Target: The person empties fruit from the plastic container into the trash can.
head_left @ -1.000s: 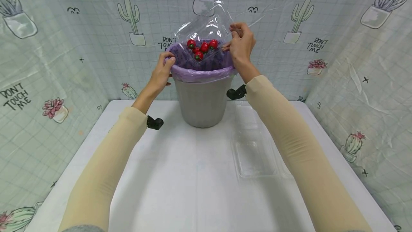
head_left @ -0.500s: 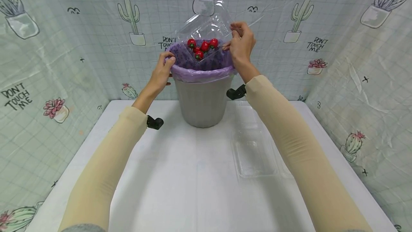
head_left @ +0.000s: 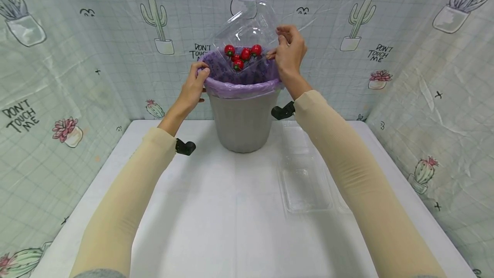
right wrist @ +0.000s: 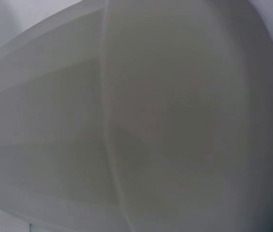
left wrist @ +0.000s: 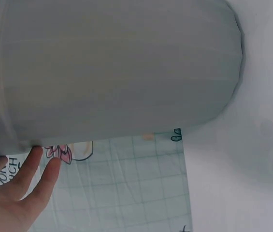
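Note:
Near the back of the white table stands a grey bin (head_left: 244,123) with a purple liner (head_left: 241,90) folded over its rim. At the bin's left rim my left hand (head_left: 191,89) grips the edge, thumb on top. In the left wrist view, fingers (left wrist: 47,181) of that hand touch or lie beside the bin's wall. My right hand (head_left: 290,57) pinches a clear plastic container (head_left: 247,33), tilted with one corner down over the bin's mouth. Several small red tomatoes (head_left: 245,54) with green tops sit in its lower corner. Only the bin's side shows in the right wrist view.
On the table right of the bin lie clear plastic trays or lids (head_left: 306,188), partly hidden by the right sleeve (head_left: 347,158). A cactus-print curtain (head_left: 115,33) encloses the table at the back and both sides.
The clear container and its tomatoes have shifted upward very slightly. Both hands keep their holds and the bin stays in place.

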Motion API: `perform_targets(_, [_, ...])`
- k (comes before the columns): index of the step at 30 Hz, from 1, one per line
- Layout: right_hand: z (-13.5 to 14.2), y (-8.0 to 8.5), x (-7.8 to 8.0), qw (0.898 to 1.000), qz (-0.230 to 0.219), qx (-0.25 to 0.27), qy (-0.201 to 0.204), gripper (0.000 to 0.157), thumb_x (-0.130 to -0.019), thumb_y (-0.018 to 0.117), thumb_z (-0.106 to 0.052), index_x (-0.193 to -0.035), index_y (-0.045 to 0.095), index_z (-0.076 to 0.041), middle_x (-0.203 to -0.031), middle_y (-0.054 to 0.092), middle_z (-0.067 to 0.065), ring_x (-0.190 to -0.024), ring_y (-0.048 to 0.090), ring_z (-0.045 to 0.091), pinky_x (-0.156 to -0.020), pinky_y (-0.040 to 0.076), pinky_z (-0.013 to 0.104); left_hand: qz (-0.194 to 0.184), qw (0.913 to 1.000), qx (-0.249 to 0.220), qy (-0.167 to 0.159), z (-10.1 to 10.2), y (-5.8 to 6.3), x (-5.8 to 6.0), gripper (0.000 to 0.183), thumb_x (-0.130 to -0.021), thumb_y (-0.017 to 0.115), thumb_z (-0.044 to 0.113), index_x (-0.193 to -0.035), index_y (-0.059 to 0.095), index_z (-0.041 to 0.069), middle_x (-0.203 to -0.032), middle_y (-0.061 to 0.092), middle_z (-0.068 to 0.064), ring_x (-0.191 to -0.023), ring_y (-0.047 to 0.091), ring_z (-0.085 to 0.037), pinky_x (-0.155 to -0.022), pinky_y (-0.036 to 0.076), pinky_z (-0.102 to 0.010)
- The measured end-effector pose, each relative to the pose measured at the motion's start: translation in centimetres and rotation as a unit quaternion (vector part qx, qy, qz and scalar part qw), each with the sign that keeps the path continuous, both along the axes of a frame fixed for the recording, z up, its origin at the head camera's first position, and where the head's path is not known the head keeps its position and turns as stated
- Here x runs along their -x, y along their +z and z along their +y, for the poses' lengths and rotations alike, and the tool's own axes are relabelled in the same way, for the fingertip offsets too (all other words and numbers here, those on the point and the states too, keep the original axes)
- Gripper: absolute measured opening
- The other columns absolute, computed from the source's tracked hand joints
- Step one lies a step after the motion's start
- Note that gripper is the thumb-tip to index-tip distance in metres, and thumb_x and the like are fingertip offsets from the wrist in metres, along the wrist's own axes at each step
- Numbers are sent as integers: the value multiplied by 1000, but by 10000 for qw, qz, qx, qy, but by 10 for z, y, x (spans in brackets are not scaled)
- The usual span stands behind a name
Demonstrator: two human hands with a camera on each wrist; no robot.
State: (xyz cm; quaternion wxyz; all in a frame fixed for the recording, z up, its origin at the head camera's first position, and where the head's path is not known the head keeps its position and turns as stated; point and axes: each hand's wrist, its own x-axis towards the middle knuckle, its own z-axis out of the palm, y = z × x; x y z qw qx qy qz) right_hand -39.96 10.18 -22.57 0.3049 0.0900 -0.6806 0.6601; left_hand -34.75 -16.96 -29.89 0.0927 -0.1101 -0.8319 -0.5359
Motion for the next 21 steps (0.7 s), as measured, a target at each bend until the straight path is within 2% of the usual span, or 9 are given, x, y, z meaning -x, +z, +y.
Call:
perform_targets(7, [-1,2,-4,10000,62,-40,-12,24,-106,50,0,-124,65,1,-134,70,15,-48,64,11,-54,56,26,12,10000,-31,3,1,1,0,56,-102,35,64,-146,31,30,-163,35,-13,-127,56,-45,-97,47,-68])
perform_targets(15, [-2,3,-5,9997,68,-164,-179,24,-105,51,0,-124,67,0,-132,71,13,-49,64,9,-54,55,25,16,10000,28,59,0,2,0,59,-101,34,64,-148,31,29,-161,38,-13,-124,58,-43,-87,49,-54])
perform_targets(21, [-1,1,-4,9997,121,-150,-128,24,-105,50,1,-124,66,1,-132,70,16,-48,63,9,-53,55,25,-13,10000,16,22,0,1,0,56,-101,34,65,-146,31,31,-163,36,-13,-126,57,-44,-95,49,-63])
